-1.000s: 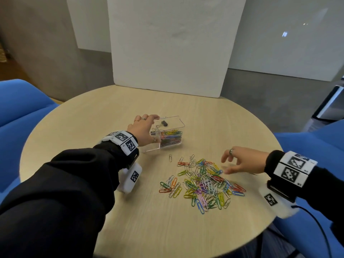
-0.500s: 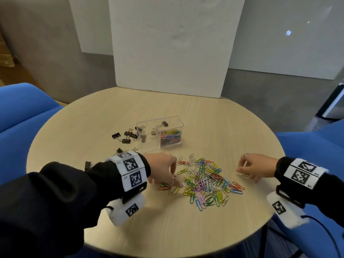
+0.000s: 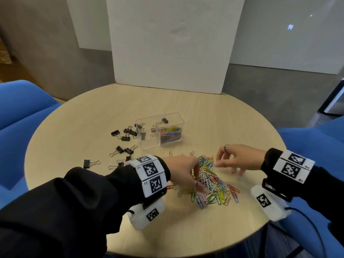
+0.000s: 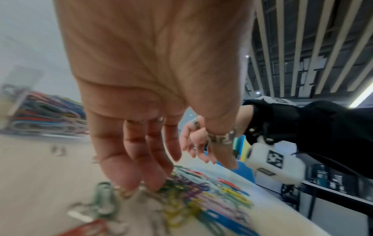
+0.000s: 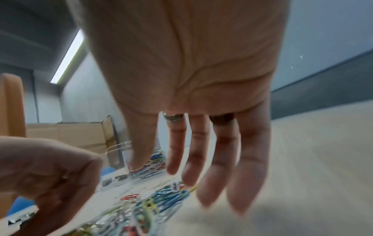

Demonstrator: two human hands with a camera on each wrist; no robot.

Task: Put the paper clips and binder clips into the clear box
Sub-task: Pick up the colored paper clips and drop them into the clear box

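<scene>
A heap of coloured paper clips (image 3: 211, 181) lies on the round wooden table (image 3: 89, 116) in front of me. My left hand (image 3: 196, 180) reaches into its left side, and its fingers (image 4: 131, 172) point down and touch the clips, with the thumb held apart. Just over the heap's upper right edge, my right hand (image 3: 228, 164) hovers with its fingers (image 5: 218, 159) spread and nothing in them. The clear box (image 3: 160, 130) stands behind the heap. Its right compartment holds paper clips and its left one a few binder clips. Several black binder clips (image 3: 124, 135) lie loose to its left.
More binder clips (image 3: 121, 150) and a single one (image 3: 89, 163) are scattered near my left forearm. A white board (image 3: 171, 43) leans at the table's far edge. Blue chairs (image 3: 20, 108) stand on both sides.
My left hand left the clear box and came down to the paper clip heap, then pushed further into it. My right hand drew back, then returned to the heap with fingers spread.
</scene>
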